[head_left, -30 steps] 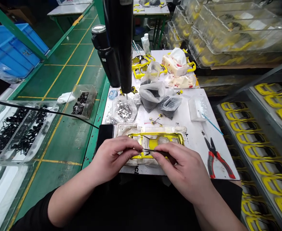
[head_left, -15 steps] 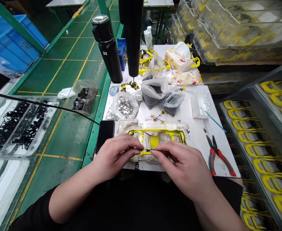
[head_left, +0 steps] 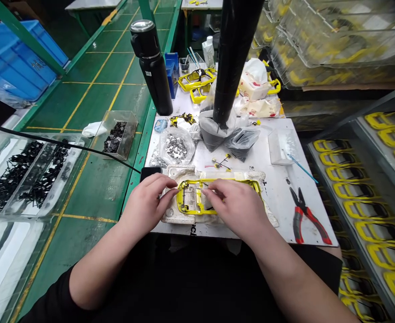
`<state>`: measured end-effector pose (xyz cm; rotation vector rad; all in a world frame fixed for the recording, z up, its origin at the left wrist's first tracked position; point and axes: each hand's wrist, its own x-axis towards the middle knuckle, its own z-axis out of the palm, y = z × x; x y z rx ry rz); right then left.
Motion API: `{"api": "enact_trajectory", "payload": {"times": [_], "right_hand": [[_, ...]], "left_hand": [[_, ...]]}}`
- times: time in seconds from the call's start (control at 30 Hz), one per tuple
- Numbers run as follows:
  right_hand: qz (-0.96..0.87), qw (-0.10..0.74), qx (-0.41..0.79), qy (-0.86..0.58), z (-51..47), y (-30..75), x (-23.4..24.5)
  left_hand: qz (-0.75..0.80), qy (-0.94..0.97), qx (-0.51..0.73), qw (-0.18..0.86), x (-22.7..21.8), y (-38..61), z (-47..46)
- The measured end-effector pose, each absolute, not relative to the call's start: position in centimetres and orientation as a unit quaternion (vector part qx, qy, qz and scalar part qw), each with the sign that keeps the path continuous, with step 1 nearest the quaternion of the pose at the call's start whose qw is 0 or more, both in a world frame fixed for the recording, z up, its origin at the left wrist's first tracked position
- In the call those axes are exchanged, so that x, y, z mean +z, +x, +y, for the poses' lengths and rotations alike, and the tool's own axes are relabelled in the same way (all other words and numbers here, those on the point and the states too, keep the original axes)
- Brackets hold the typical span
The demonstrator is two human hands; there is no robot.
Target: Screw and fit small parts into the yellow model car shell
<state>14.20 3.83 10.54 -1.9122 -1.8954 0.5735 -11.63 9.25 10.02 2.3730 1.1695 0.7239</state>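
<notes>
A yellow plastic frame (head_left: 197,197) lies in a whitish moulded cradle (head_left: 173,215) at the near edge of the white worktable (head_left: 271,179). My left hand (head_left: 148,204) rests on the frame's left end, fingers curled against its corner. My right hand (head_left: 239,206) lies over the frame's middle and right part, with thumb and forefinger pinched on something small and dark that I cannot make out. A black hanging tool (head_left: 233,58) dangles above the table's back.
Red-handled pliers (head_left: 305,220) lie at the right. Plastic bags of small parts (head_left: 175,148) and a clear tub (head_left: 280,146) sit behind the cradle. A black flask (head_left: 152,63) stands at the back left, a phone (head_left: 149,171) by my left hand. Trays of yellow parts (head_left: 359,193) fill the right.
Both hands have moved forward from the near edge onto the frame. The thin dark piece held between them is no longer stretched across. The hanging tool has swung to the right.
</notes>
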Motion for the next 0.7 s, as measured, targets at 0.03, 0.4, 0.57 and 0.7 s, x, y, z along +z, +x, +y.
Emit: {"api": "enact_trajectory", "payload": {"times": [0.03,0.4,0.57,0.7], "right_hand": [[-0.678,0.171,0.194,-0.688,4.2,13.8,10.4],[-0.686,0.095,0.169,-0.701,5.6,11.7,9.9],[-0.686,0.087,0.170,-0.702,5.5,11.6,9.8],[-0.686,0.088,0.172,-0.701,5.5,11.6,9.8]], "left_hand": [[0.424,0.847,0.250,0.198,9.6,-11.8,9.4],[0.417,0.852,0.252,0.189,7.4,-11.8,9.3],[0.404,0.856,0.267,0.183,7.3,-11.7,9.3],[0.393,0.864,0.266,0.169,7.3,-11.8,9.4]]}}
